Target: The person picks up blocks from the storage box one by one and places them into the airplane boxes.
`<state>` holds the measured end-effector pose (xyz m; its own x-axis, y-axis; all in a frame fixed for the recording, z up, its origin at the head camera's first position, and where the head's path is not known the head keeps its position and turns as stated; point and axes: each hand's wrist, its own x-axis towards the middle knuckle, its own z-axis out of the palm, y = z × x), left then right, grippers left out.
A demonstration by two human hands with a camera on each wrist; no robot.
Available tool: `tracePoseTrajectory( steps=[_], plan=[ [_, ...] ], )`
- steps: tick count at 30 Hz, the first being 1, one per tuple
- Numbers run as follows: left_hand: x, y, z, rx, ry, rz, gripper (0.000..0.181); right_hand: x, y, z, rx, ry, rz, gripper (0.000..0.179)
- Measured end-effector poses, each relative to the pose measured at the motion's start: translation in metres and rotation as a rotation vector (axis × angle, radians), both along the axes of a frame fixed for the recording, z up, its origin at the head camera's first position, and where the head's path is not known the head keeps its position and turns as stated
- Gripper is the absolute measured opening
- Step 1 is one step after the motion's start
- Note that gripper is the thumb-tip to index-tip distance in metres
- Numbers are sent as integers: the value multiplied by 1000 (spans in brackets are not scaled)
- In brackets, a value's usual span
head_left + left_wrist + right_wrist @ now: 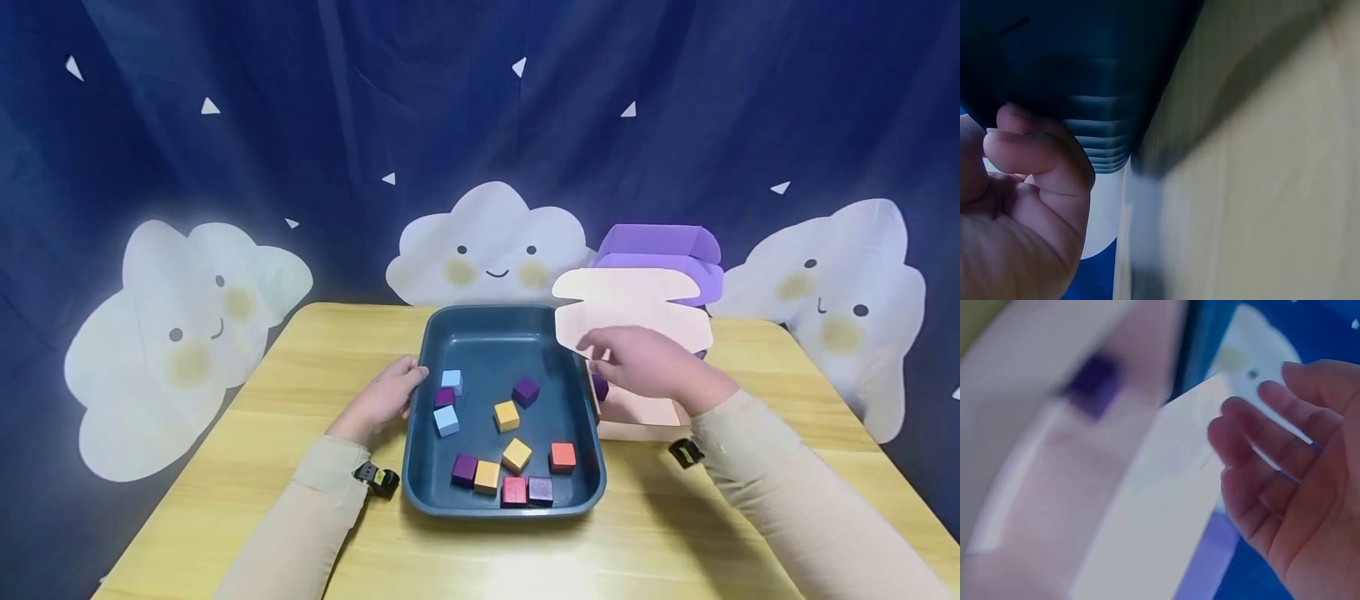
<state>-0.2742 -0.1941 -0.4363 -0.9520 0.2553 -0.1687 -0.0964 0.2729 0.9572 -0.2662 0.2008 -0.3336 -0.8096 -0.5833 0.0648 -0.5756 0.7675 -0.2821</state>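
Observation:
My left hand (pixel 382 396) grips the left rim of a dark teal tray (pixel 480 350), thumb near the top edge. The left wrist view shows its curled fingers against the tray's ribbed outer side. Several cubes lie in the tray, among them a light blue cube (pixel 446 421), a yellow cube (pixel 516 455), an orange-red cube (pixel 562 457) and a purple cube (pixel 526 392). My right hand (pixel 648 362) hovers over an open pale pink box (pixel 637 304), its fingers loosely bent with nothing between them. A dark purple cube (pixel 1094 384) sits inside that box.
A purple box (pixel 660 242) with its lid raised stands behind the pink one, which hides most of it. The pink box adjoins the tray's right side on the wooden table (pixel 247 500). A dark blue curtain (pixel 420 83) with clouds hangs behind.

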Motion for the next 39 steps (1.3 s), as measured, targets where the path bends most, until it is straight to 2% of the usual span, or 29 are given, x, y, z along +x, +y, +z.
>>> tracePoseTrajectory(
  steps=[4, 10, 13, 21, 25, 30, 34, 39],
  plan=[
    [-1, -2, 0, -6, 6, 6, 22, -7, -38, 9, 94, -54, 19, 29],
    [1, 0, 1, -4, -1, -2, 24, -19, -75, 0, 277, -140, 55, 41],
    [2, 0, 1, 2, 6, -1, 23, -23, -87, -7, 351, -146, 70, 41],
    [2, -1, 0, 5, 20, -16, 24, -23, -103, -23, 468, -247, -29, 47],
    [1, -1, 1, 7, 16, -17, 23, -23, -105, -30, 504, -249, -43, 47],
    [0, -2, 1, 3, 8, -8, 23, -26, -106, -37, 532, -189, 6, 40],
    [1, -2, 1, 6, 17, -18, 24, -29, -106, -41, 515, -144, 55, 29],
    [1, -1, -1, 35, 15, -18, 24, -33, -96, -35, 349, -151, 104, 14]
  ],
)
